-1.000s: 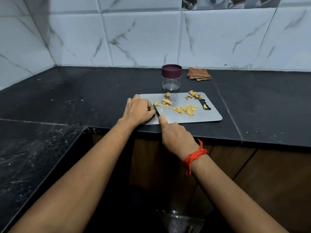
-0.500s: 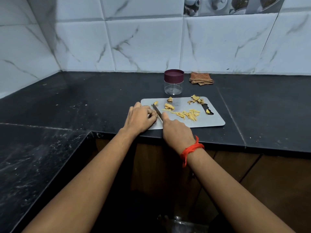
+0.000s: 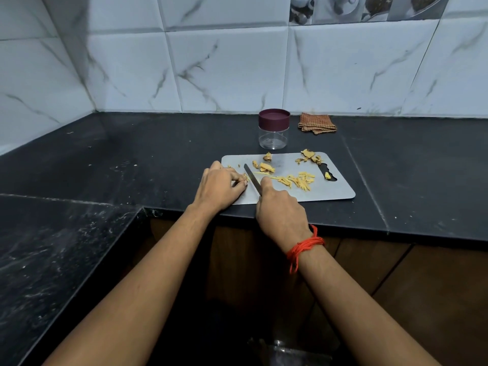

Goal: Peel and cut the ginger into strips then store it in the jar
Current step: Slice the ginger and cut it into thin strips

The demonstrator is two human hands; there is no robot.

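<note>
A grey cutting board [image 3: 335,190] lies on the black counter. My left hand [image 3: 220,187] pins a small ginger piece [image 3: 245,177] at the board's left end with curled fingertips. My right hand [image 3: 280,211] grips the handle of a knife [image 3: 251,178], its blade lying just right of the piece, index finger along the spine. Cut ginger strips [image 3: 298,180] are heaped mid-board, ginger chunks [image 3: 266,167] lie behind the blade and peels [image 3: 309,155] sit at the far right corner. A clear jar [image 3: 273,129] with a maroon lid on stands behind the board.
A folded checked cloth [image 3: 317,124] lies by the tiled wall, right of the jar. The counter's front edge runs just below the board. A lower dark slab [image 3: 52,260] extends at the left. One ginger bit [image 3: 327,176] sits in the board's handle slot.
The view has tilted upward, so the board sits lower in frame. The knife blade has shifted slightly away from my left fingertips; both hands stay at the board's left end.
</note>
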